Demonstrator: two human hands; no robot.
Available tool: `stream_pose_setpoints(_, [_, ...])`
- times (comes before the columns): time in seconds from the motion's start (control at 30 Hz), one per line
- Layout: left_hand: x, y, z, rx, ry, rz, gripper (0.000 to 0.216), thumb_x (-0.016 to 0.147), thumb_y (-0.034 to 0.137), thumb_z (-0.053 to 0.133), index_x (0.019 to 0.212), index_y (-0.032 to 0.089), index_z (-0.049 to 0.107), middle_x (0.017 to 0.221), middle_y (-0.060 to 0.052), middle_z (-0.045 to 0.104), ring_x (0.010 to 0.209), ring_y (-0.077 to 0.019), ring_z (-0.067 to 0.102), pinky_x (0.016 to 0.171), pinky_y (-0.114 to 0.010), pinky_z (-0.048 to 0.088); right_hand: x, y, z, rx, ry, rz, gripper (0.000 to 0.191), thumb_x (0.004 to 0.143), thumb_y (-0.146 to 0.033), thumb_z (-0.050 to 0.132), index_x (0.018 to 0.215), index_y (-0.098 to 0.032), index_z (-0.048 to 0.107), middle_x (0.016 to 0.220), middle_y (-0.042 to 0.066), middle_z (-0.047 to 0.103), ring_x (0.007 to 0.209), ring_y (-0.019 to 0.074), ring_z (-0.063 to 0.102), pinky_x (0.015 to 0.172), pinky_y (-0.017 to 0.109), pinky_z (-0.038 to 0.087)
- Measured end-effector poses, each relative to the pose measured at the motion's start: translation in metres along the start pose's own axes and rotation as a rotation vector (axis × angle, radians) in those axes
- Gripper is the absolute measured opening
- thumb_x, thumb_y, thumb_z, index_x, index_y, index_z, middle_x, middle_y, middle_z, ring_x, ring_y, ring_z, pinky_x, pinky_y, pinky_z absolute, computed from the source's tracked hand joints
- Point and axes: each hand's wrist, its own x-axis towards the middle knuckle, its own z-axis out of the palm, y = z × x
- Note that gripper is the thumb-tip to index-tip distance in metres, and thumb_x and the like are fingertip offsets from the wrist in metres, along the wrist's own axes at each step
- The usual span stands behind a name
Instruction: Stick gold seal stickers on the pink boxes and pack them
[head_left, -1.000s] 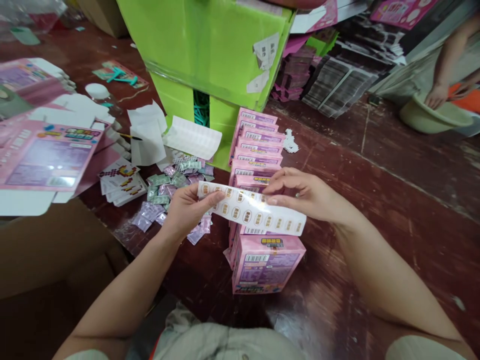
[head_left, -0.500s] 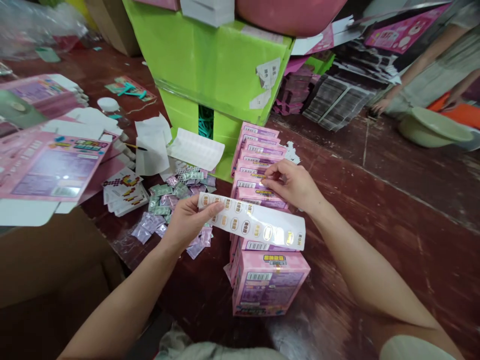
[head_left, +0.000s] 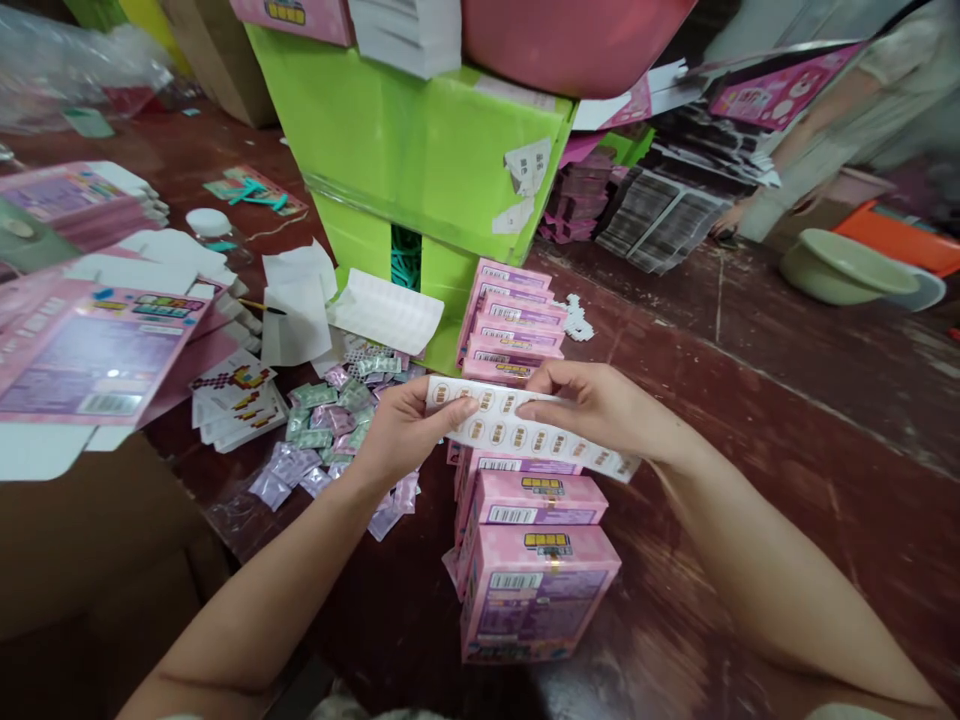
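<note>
A white strip of stickers [head_left: 551,441], printed with rows of small gold ovals, is stretched between both hands above a row of boxes. My left hand [head_left: 405,428] pinches its left end, thumb on top. With thumb and fingers closed at its upper edge, my right hand [head_left: 611,408] grips the strip near the middle; whether a single sticker is lifted there I cannot tell. Below stand several pink and purple boxes [head_left: 538,595] in a line running away from me, the nearest showing a small gold seal at its top edge. The strip covers part of the row.
Small purple and green sachets [head_left: 330,415] lie left of the boxes, beside printed cards [head_left: 238,400]. Flattened pink cartons [head_left: 112,345] are stacked further left. A large green box [head_left: 427,150] stands behind. At right, another person is near a green basin [head_left: 844,265].
My right hand has come back from the boxes in the row to the sticker strip. The strip has moved slightly right and up, and the view has shifted a little.
</note>
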Motion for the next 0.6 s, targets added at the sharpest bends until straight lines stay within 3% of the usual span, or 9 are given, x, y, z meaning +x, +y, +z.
stream_pose_setpoints(0.07, [0.003, 0.002, 0.003, -0.015, -0.02, 0.064, 0.026, 0.075, 0.032, 0.091, 0.096, 0.02, 0.083, 0.093, -0.004, 0.081, 0.08, -0.0156, 0.073, 0.072, -0.025, 0.061, 0.0, 0.001, 0.002, -0.046, 0.106, -0.038, 0.028, 0.091, -0.043, 0.074, 0.082, -0.019, 0.065, 0.079, 0.001, 0.068, 0.071, 0.0133, 0.057, 0.066, 0.027, 0.043])
stream_pose_setpoints(0.13, [0.007, 0.003, 0.004, -0.009, -0.02, 0.105, 0.025, 0.079, 0.035, 0.089, 0.098, 0.02, 0.081, 0.09, -0.004, 0.08, 0.077, -0.0147, 0.071, 0.069, -0.024, 0.059, 0.0, 0.002, 0.002, -0.076, 0.121, -0.064, 0.027, 0.093, -0.041, 0.071, 0.081, -0.019, 0.064, 0.076, 0.0, 0.065, 0.068, 0.0125, 0.054, 0.064, 0.027, 0.041])
stream_pose_setpoints(0.27, [0.013, 0.0, 0.001, 0.104, 0.075, 0.085, 0.036, 0.084, 0.049, 0.083, 0.073, 0.016, 0.074, 0.065, -0.001, 0.068, 0.056, -0.0105, 0.057, 0.052, -0.021, 0.047, -0.002, 0.003, 0.005, -0.065, 0.087, -0.03, 0.035, 0.101, -0.047, 0.06, 0.081, -0.019, 0.068, 0.067, -0.001, 0.059, 0.06, 0.0109, 0.047, 0.058, 0.027, 0.036])
stream_pose_setpoints(0.4, [0.017, -0.008, -0.001, 0.103, 0.127, 0.05, 0.041, 0.081, 0.054, 0.083, 0.072, 0.016, 0.072, 0.065, -0.001, 0.066, 0.057, -0.0117, 0.057, 0.053, -0.023, 0.046, -0.005, 0.005, 0.008, 0.046, 0.261, -0.015, 0.024, 0.093, -0.045, 0.073, 0.095, -0.021, 0.074, 0.091, 0.004, 0.073, 0.079, 0.016, 0.063, 0.069, 0.029, 0.047])
stream_pose_setpoints(0.5, [0.017, -0.013, -0.003, 0.072, 0.146, 0.025, 0.04, 0.08, 0.054, 0.084, 0.073, 0.015, 0.073, 0.066, -0.001, 0.067, 0.057, -0.0119, 0.057, 0.053, -0.023, 0.046, -0.001, 0.008, 0.002, 0.15, 0.323, -0.083, 0.021, 0.091, -0.042, 0.075, 0.092, -0.021, 0.073, 0.099, 0.006, 0.075, 0.089, 0.019, 0.067, 0.082, 0.035, 0.052])
stream_pose_setpoints(0.6, [0.017, -0.016, -0.007, 0.051, 0.149, -0.021, 0.042, 0.076, 0.056, 0.085, 0.076, 0.015, 0.075, 0.066, -0.001, 0.068, 0.055, -0.0127, 0.058, 0.053, -0.024, 0.048, 0.014, 0.019, -0.011, 0.112, 0.38, -0.101, 0.022, 0.089, -0.043, 0.077, 0.092, -0.021, 0.073, 0.103, 0.006, 0.074, 0.093, 0.0206, 0.067, 0.086, 0.037, 0.052])
